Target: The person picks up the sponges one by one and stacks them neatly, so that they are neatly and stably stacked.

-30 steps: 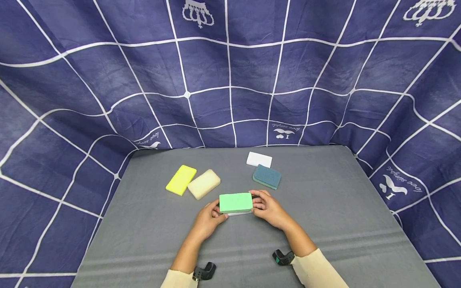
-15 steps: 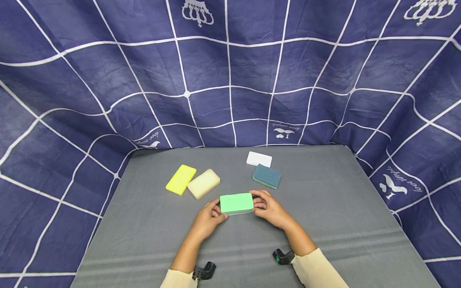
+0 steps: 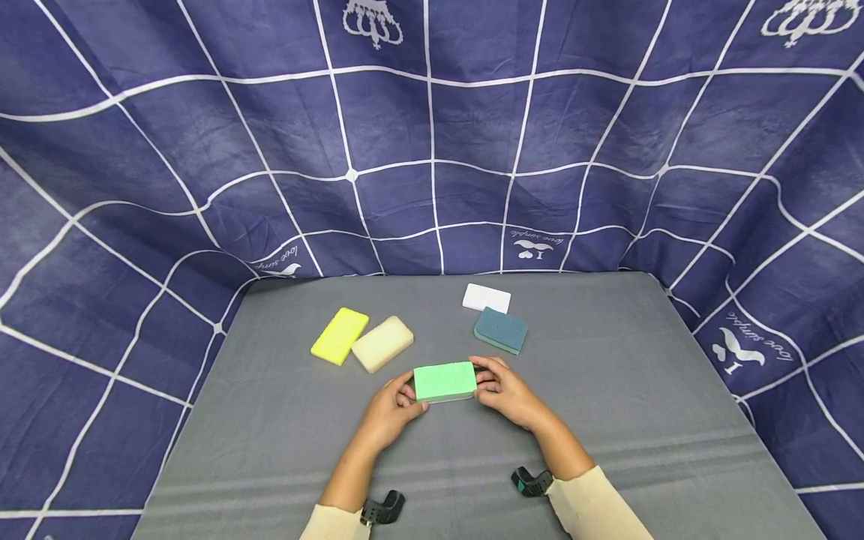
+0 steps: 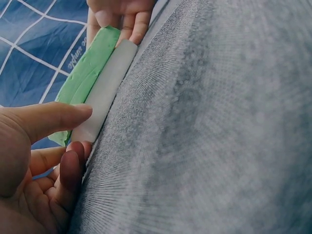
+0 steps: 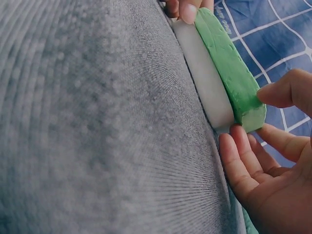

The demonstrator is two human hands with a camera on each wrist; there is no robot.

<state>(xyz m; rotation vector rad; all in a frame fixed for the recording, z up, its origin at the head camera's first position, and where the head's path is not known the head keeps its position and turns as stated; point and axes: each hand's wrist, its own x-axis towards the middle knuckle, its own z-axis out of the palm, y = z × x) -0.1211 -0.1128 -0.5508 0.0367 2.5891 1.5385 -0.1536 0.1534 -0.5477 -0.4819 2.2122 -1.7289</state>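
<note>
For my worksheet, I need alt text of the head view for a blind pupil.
The left hand and right hand hold a green block atop a white block on a grey table. Farther back, at left, lie a yellow sponge and cream sponge; at right, a white pad and blue sponge. A blue curtain hangs behind.

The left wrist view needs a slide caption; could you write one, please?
Left hand and right hand at opposite ends of a green block atop a white block.

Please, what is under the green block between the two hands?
Under the green block lies a white block, which appears to rest on the gray cloth. Part of its side is visible; its top and underside are hidden.
</note>
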